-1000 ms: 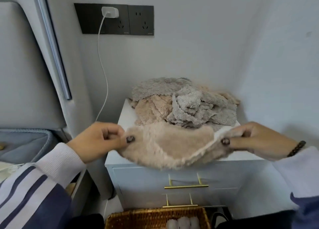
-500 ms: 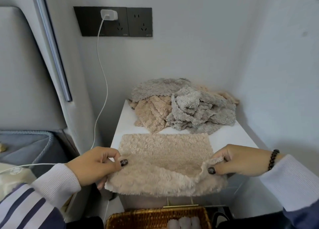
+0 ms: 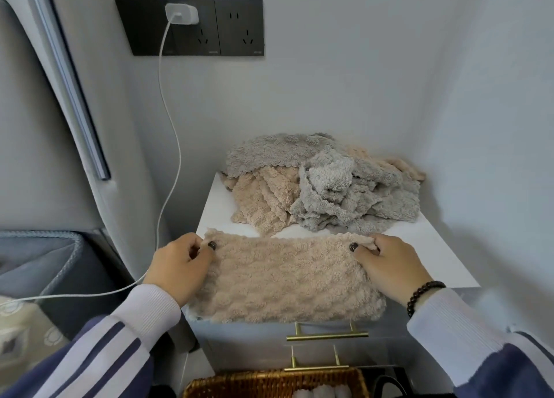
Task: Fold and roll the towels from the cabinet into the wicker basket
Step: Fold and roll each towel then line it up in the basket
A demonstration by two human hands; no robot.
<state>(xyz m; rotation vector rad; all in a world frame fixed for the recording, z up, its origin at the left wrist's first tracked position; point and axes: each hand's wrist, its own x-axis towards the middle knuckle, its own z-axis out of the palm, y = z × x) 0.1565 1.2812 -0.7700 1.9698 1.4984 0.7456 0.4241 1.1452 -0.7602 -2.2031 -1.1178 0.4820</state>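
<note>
While both hands pinched the towel (image 3: 287,280) far corners, left (image 3: 180,265), right (image 3: 389,265) | step: fold laid, frame centre | next: roll, then basket (image 3: 269,382), bottom edge.

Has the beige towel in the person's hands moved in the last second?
Yes. The beige towel, earlier held up in the air, now lies folded flat on the white cabinet top, in front of the towel pile.

One beige towel (image 3: 287,280) lies flat at centre; one tangled pile (image 3: 323,188) sits behind — its count unclear. Two drawer handles (image 3: 326,334), one wicker basket (image 3: 269,382) below — two wall sockets (image 3: 195,27) upper left.
</note>
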